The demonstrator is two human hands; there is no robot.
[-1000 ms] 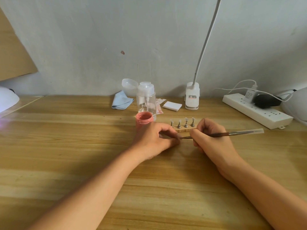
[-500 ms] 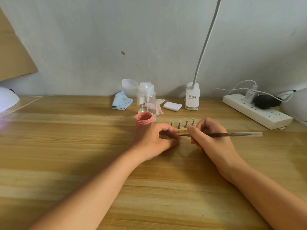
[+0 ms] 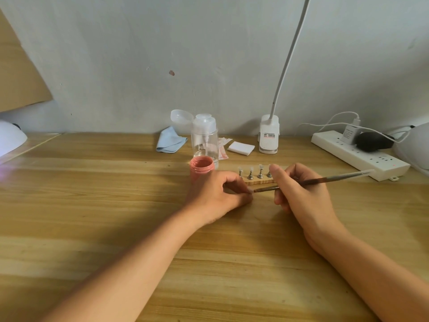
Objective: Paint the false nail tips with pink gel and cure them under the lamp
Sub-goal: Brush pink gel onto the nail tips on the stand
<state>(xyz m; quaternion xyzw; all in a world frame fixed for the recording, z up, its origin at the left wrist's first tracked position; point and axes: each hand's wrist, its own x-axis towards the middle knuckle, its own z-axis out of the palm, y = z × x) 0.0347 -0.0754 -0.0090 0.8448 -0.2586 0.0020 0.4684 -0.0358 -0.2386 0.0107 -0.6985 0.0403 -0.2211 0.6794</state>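
1. Head view, the only one: left hand [image 3: 218, 194] rests on the table [image 3: 92, 228] with fingers curled and thumb meeting forefinger. Can't tell if anything's pinched in there, it's hidden.
2. Right hand [image 3: 299, 194] grips the brush [image 3: 325, 180] pen-style, bristle end right at the left fingertips.
3. Nail tips [image 3: 250, 168] sit on little metal holders on a wooden strip [image 3: 257, 181] just behind both hands. The rightmost one is half hidden by the right forefinger.
4. Open pink gel jar [image 3: 201, 167] stands just behind the left hand, its bottom covered by the knuckles.
5. White lamp [image 3: 10, 140] is cut off at the left edge.
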